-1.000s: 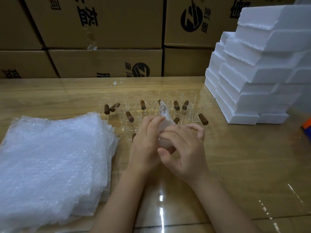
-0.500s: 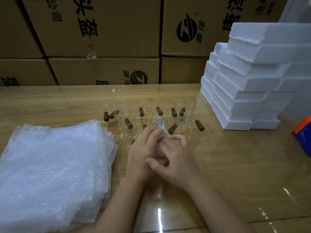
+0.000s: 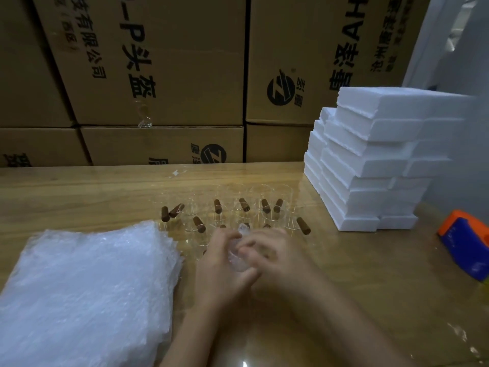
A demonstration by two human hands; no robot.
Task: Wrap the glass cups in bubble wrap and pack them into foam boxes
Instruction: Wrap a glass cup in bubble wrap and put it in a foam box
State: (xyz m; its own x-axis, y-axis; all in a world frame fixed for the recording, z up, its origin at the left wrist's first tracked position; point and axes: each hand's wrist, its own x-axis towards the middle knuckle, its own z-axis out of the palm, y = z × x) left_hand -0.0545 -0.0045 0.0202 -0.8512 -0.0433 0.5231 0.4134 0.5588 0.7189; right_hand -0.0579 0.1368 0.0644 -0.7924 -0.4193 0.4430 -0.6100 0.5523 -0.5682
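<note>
Bubble wrap (image 3: 82, 292) left, foam boxes (image 3: 375, 160) right

Glossy wooden bench (image 3: 79, 197) catching the light; printed cardboard cartons (image 3: 172, 62) stacked along its far edge, pale wall (image 3: 449, 49) beyond the far-right corner.

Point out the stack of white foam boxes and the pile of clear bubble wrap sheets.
stack of white foam boxes (image 3: 370, 165): head view, front face.
pile of clear bubble wrap sheets (image 3: 87, 287): head view, top sheet.

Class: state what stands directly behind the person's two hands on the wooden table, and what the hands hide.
Behind the left hand and right hand stand clear glass cups with brown wooden handles. Both hands hold a crumpled bubble-wrap bundle; its contents are covered.
</note>
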